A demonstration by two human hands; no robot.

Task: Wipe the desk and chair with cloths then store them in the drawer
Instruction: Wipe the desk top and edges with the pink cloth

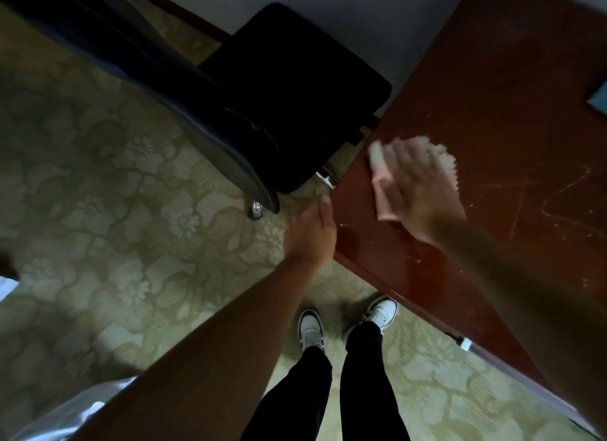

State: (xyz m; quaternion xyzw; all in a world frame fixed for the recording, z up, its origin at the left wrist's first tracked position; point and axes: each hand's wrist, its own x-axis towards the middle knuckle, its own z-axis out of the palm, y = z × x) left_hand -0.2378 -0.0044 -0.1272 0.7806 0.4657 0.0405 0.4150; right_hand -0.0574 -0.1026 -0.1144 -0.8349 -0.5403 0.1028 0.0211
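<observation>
A reddish-brown wooden desk (499, 89) fills the right side, its top marked with pale scratches and specks. My right hand (417, 187) lies flat on a pinkish cloth (382, 191) near the desk's left edge, fingers spread and blurred by motion. My left hand (312, 233) hangs beside the desk's corner edge, thumb against the wood and fingers hidden below. A black padded chair (289, 89) stands just left of the desk, its seat close to the corner.
A floral beige carpet (115, 210) covers the floor. My feet in white shoes (310, 329) stand at the desk's front edge. A metal handle (464, 342) shows on the desk front. A blue-green object (599, 100) lies at the far right edge of the desk.
</observation>
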